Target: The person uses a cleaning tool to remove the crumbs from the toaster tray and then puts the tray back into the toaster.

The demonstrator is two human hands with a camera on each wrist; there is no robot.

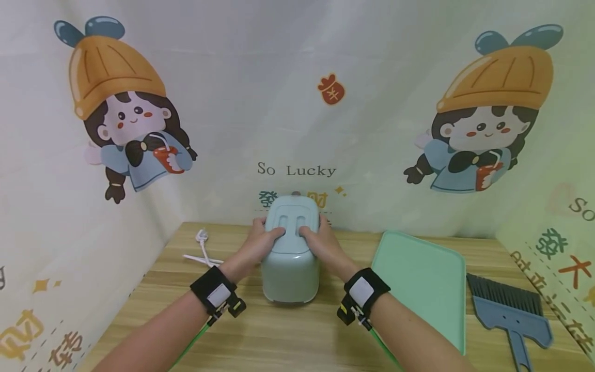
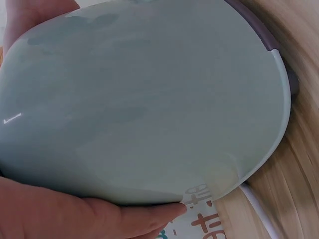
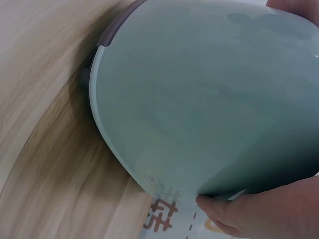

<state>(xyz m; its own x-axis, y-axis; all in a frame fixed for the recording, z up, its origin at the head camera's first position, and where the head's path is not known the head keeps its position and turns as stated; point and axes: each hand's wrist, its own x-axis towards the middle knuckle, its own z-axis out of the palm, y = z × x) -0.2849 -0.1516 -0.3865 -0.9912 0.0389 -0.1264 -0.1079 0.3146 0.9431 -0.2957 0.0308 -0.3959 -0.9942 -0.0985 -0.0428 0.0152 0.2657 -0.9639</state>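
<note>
A pale green toaster [image 1: 290, 279] with a fitted lid [image 1: 292, 243] on its top stands near the back of the table. My left hand [image 1: 262, 240] grips its left side, the thumb lying at one of the lid's two slot-shaped recesses. On the opposite side my right hand [image 1: 324, 243] holds it the same way, with its thumb at the other recess. The left wrist view shows the glossy toaster wall [image 2: 149, 99] with left fingers [image 2: 124, 219] along it. Right fingers [image 3: 239, 206] press the wall in the right wrist view. A brown strip edges the toaster's base.
A white power cord with a plug [image 1: 202, 236] lies left of the toaster. To the right are a green tray [image 1: 418, 284] and a blue-grey brush [image 1: 511, 315] with dark bristles. A printed cloth [image 1: 372, 129] hangs behind and beside the wooden table [image 1: 297, 336].
</note>
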